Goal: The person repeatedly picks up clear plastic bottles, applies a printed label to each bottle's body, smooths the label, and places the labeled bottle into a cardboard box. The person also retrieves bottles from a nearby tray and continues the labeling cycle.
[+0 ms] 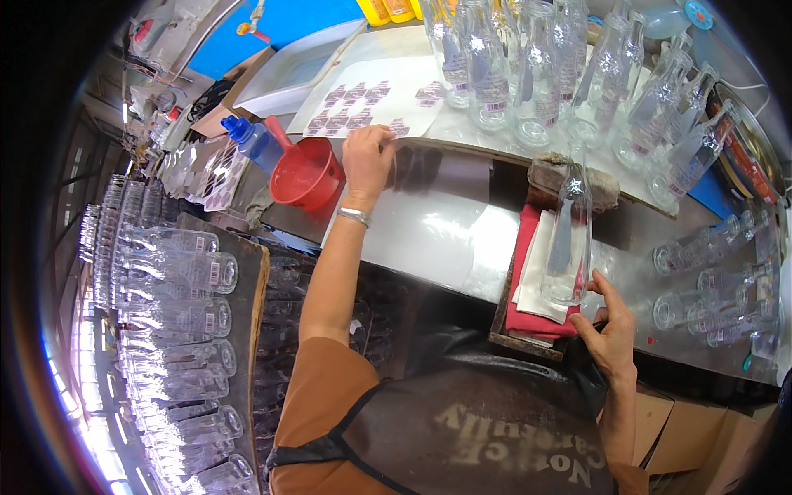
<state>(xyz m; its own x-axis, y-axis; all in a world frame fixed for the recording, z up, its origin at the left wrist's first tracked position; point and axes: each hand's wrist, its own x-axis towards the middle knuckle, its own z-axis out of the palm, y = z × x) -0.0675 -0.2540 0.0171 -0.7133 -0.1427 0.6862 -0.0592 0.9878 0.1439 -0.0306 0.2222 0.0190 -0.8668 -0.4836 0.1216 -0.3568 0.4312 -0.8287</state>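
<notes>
Head view: the left arm stretches forward, left hand [367,157] pinching a sticker at the near edge of the label sheet [371,97]. The right hand [609,328], fingers loosely spread, touches the base of the clear glass bottle [569,235], well right of the sheet.

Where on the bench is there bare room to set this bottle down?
Free: the shiny bench top between the red funnel and the red cloth under the lying bottle, just below the left hand. Crowded: upright bottles at the back edge, lying bottles beyond the right hand, label sheet behind the left hand.
</notes>
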